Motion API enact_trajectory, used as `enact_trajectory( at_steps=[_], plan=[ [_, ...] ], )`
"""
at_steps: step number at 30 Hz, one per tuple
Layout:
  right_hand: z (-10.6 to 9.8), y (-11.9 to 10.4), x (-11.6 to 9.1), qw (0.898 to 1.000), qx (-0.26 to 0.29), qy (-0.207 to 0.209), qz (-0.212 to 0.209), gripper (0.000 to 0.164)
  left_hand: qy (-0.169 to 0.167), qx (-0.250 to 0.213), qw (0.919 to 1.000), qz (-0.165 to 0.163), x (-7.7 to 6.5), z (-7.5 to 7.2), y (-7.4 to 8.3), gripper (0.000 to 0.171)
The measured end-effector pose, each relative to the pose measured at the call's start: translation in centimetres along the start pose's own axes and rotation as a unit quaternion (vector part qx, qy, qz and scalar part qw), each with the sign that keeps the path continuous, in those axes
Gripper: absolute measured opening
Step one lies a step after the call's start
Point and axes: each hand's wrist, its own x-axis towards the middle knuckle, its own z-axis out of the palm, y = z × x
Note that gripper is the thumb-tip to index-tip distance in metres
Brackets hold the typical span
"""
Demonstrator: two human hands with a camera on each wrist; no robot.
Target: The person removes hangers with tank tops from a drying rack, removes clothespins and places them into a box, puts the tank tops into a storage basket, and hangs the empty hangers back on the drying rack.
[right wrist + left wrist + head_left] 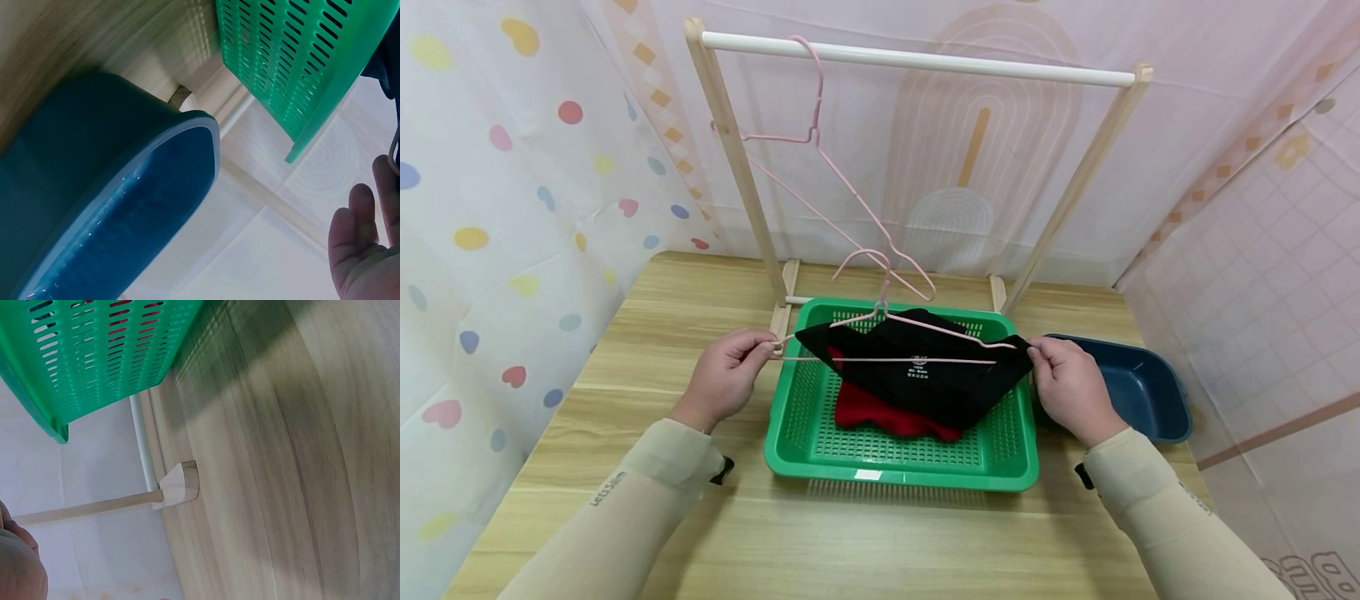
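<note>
A black garment (917, 375) with a white neck print hangs on a pink clothes hanger (951, 332) above the green basket (895, 477). My left hand (724, 375) pinches the hanger's left end, which sticks out past the cloth. At the other side my right hand (1070, 382) pinches the garment's right corner, over the hanger's end. In the right wrist view, the other fingers of the right hand (369, 250) are spread away from the cloth. A red cloth (880, 412) lies inside the basket, partly hidden under the black garment.
Behind the basket stands a wooden rack with a white rail (917, 58). A second pink hanger (817, 100) hangs bare at the rail's left. A dark blue basin (1138, 392) sits right of the basket, behind my right hand. Patterned curtains (527, 208) surround the wooden table (625, 358).
</note>
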Motion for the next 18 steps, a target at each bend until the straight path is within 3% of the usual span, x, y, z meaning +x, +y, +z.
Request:
enact_trajectory(
  at_steps=[18],
  plan=[
    [-0.24,0.02,-0.12,0.999,0.008,-0.017,0.028,0.022,0.021,-0.012,0.9996,-0.013,-0.25,-0.83,0.27,0.017]
  ],
)
